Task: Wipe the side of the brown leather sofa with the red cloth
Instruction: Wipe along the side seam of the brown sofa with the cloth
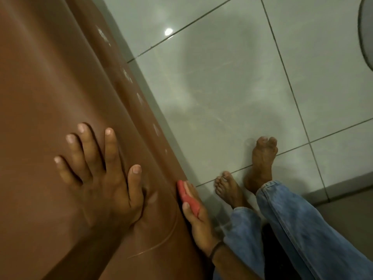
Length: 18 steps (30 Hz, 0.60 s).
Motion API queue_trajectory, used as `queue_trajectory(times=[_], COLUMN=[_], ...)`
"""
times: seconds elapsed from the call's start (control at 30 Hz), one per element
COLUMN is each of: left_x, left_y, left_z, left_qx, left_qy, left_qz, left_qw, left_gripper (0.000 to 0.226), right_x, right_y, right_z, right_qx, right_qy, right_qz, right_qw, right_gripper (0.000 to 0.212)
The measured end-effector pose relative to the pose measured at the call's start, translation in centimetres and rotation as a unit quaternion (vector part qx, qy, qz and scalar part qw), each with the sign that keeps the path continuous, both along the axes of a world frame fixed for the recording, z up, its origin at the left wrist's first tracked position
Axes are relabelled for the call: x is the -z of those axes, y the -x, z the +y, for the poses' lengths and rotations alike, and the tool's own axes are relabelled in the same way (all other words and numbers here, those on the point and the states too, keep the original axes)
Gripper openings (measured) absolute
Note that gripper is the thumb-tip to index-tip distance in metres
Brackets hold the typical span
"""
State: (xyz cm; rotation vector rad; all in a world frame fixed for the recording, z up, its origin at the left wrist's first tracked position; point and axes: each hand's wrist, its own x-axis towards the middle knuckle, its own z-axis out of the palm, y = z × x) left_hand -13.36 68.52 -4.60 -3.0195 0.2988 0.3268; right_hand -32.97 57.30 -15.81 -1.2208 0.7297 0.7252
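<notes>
The brown leather sofa (50, 77) fills the left half of the head view, its top sloping down to a side edge that runs diagonally. My left hand (96, 172) lies flat on the sofa top, fingers spread, holding nothing. My right hand (196, 217) is pressed against the sofa's side just below the edge, gripping the folded red cloth (186, 194) against the leather. Most of the cloth and the side panel itself are hidden by the sofa's edge.
Glossy grey floor tiles (232, 87) spread to the right of the sofa. My bare feet (260, 162) and blue jeans legs (292, 229) stand close beside the sofa. A dark round object (366, 31) shows at the top right corner.
</notes>
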Motion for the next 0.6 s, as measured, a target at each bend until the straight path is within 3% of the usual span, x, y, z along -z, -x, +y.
queue_trajectory(times=[0.1,0.17,0.3,0.4,0.5,0.6], left_x=[-0.3,-0.2,0.3,0.4,0.3,0.2], left_y=[-0.1,-0.1,-0.1,-0.1,0.0,0.0], left_z=[-0.2,-0.1,0.2,0.2,0.3,0.4], left_qx=[-0.009,-0.006,-0.003,-0.004,-0.002,-0.001], left_qy=[0.004,0.002,-0.004,0.003,-0.004,-0.003], left_qz=[0.006,0.003,-0.008,-0.009,-0.009,-0.003], left_qw=[1.000,1.000,1.000,1.000,1.000,1.000], left_gripper=[0.077,0.077,0.078,0.079,0.079,0.079], right_x=[0.8,2.7,2.9,0.4,-1.1,-0.7], right_y=[-2.7,-8.5,-16.3,-9.8,-2.1,-2.2], right_z=[-0.4,-0.5,1.0,0.6,-0.2,-0.6], right_qx=[0.074,0.087,0.081,0.040,0.026,0.040], right_qy=[-0.021,-0.017,-0.036,-0.019,-0.043,-0.031], right_qz=[0.097,0.113,-0.023,-0.099,-0.049,0.014], right_qw=[0.992,0.990,0.996,0.994,0.998,0.999], right_gripper=[0.057,0.053,0.064,0.073,0.056,0.065])
